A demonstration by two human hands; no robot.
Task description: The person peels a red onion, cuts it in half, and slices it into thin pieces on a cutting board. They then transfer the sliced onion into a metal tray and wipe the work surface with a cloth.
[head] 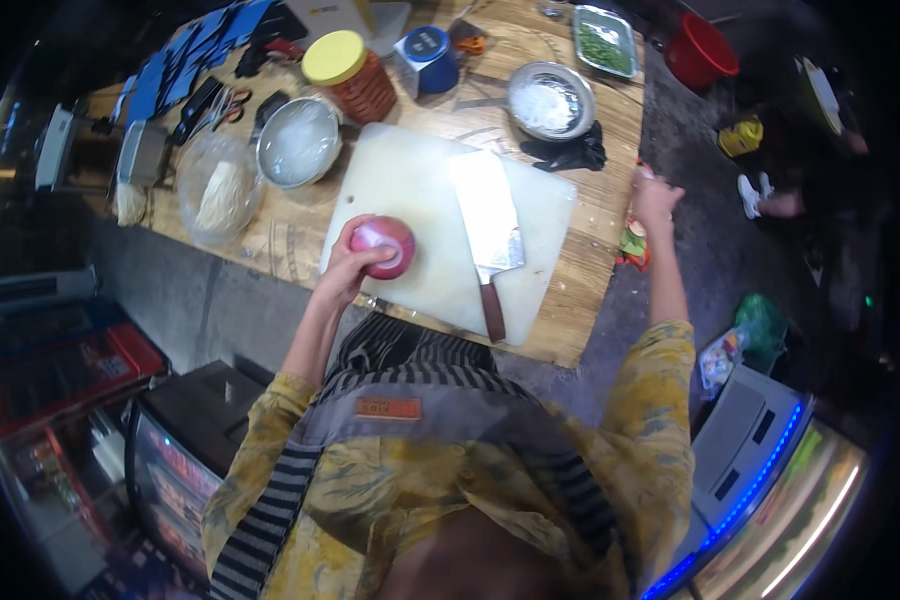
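My left hand [349, 255] grips a red onion [399, 238] over the left part of a white plastic cutting board [420, 176]. The thumb lies across a pale patch on its side. A broad-bladed cleaver [487, 210] rests flat on the board to the right, its brown handle towards me. Past the table's right edge, my right hand [654, 201] reaches over a red container or bag [634, 247] with vegetable scraps. Whether those fingers hold anything is too small to make out.
Behind the board stand a yellow-lidded jar [352, 75], a blue tin [429, 60] and a film-covered metal bowl [550, 101]. Another metal bowl [298, 142] and bagged white noodles [221, 191] sit left. Chopped greens fill a foil tray [604, 43]. A red bucket [701, 51] is beyond.
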